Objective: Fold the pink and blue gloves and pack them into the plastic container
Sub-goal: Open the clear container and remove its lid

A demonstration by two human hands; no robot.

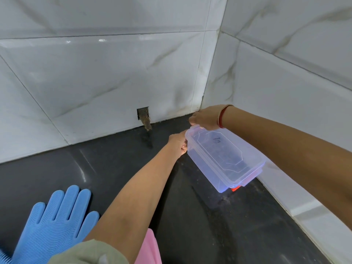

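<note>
A clear plastic container (224, 161) with its lid on is tilted above the dark counter near the right corner. My left hand (178, 143) grips its far left end. My right hand (204, 118) grips the far top edge of the lid. A red clip (235, 188) shows at the container's near end. A blue silicone glove (53, 221) lies flat at the lower left, fingers pointing away. A pink glove (150, 248) lies at the bottom, mostly hidden by my left arm.
The black counter (200, 225) meets white tiled walls at the back and right. A small hole in the wall with a brown stub (144, 119) sits at counter level behind the container. Part of a second blue glove (4, 257) shows at the bottom left corner.
</note>
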